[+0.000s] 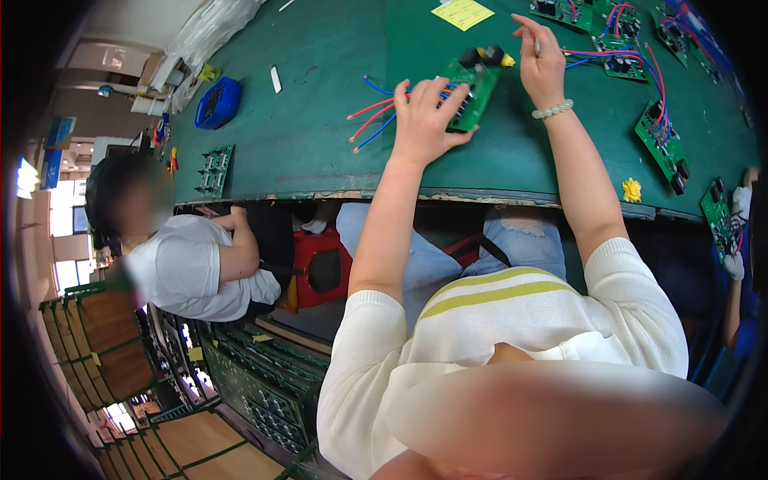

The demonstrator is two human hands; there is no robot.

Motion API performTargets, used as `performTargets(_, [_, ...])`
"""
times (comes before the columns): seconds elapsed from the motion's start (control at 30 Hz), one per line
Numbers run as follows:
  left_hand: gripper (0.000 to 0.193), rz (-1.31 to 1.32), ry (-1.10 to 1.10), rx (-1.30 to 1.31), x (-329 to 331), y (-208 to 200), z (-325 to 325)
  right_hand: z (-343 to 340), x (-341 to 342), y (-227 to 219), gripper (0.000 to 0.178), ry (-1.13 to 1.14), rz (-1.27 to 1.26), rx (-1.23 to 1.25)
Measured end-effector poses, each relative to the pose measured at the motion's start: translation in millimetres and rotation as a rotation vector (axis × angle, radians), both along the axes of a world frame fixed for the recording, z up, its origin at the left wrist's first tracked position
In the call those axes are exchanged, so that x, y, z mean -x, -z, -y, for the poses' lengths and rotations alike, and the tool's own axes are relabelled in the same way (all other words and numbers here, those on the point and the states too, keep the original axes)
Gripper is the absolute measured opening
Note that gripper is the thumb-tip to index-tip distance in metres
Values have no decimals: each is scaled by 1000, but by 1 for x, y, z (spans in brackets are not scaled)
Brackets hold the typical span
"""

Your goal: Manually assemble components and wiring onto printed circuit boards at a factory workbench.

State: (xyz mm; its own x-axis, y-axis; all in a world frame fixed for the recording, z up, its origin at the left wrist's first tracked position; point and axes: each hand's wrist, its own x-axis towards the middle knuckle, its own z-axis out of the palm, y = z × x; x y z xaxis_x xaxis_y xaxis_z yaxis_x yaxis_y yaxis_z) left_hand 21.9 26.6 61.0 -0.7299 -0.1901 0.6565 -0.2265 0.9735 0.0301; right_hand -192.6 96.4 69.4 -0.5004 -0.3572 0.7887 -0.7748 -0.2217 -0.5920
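Note:
My left hand [428,120] grips a green circuit board [478,94] at its left side, with the fingers over the components and the thumb by the lower edge. The board is tilted above the table. Red and blue wires [371,122] stick out to the left from under my fingers. Black cylinders and a yellow part sit at the board's upper end. My right hand [542,64], with a beaded bracelet on its wrist, is raised just right of the board, apart from it. Its fingers are bent together around something small and greyish that I cannot make out.
Several wired boards [620,60] lie at the upper right; another board [662,148] is nearer. A yellow lump [631,190] sits by the table edge. Further left are a blue container [218,104] and a board [214,171]. People sit at both sides; a gloved hand [734,266] holds a board.

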Motion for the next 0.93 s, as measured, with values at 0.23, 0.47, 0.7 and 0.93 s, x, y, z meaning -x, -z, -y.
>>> performTargets(0.23, [107,38,140,-304,-1,4,-7,-6,-24,-2,21,-215,-171,-195])
performTargets(0.47, [52,-27,-96,-486,-26,51,30,-12,-40,-2,41,-392,-417,-805])
performTargets(0.7, [62,-302,-260,-289,-32,55,33,-7,-49,6,28,-442,-304,-774])
performTargets(0.93, [72,-404,-270,28,-32,31,6,-58,0,-40,27,-225,-260,-463])
